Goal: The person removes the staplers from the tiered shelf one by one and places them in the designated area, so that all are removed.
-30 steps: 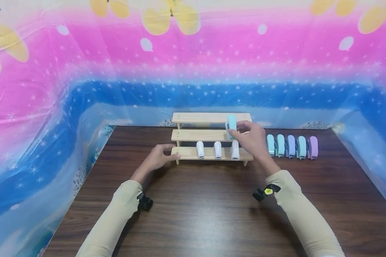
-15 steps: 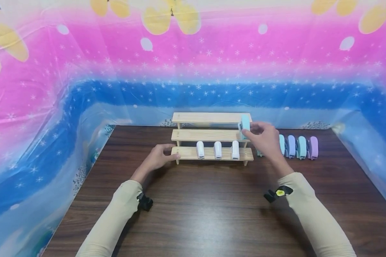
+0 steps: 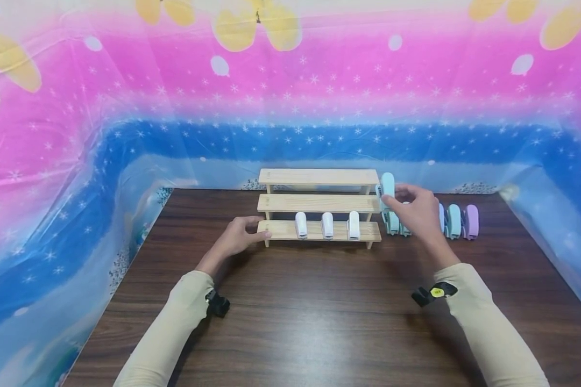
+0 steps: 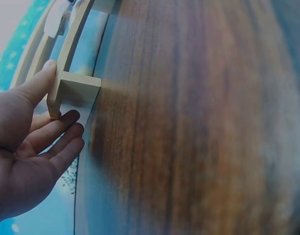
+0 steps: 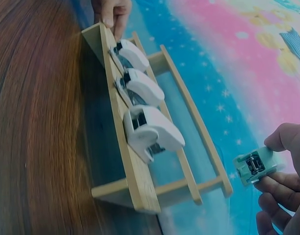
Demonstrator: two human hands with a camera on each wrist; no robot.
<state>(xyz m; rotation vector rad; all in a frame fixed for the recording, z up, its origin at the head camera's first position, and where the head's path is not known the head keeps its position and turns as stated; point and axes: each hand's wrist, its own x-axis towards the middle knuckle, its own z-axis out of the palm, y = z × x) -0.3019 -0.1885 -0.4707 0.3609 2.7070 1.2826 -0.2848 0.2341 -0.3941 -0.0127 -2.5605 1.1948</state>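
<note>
My right hand (image 3: 418, 210) pinches a mint-green mini stapler (image 3: 388, 185) between thumb and fingers, just past the right end of a three-step wooden rack (image 3: 319, 203). In the right wrist view that stapler (image 5: 255, 166) shows its metal inner part and is apart from the rack. Three white mini staplers (image 3: 327, 226) stand spaced along the lowest step. My left hand (image 3: 237, 235) holds the left end of this step; the left wrist view shows the thumb on top of the board and fingers (image 4: 66, 132) below it.
Right of the rack, a row of staplers stands on the dark wooden table (image 3: 290, 322): mint ones (image 3: 453, 221), a purple one (image 3: 471, 222) and others partly hidden by my right hand. A printed cloth (image 3: 290, 107) hangs behind and along the sides.
My right hand has moved right with the mint stapler, from in front of the rack's upper steps to beyond its right end. My left hand and the white staplers have stayed put.
</note>
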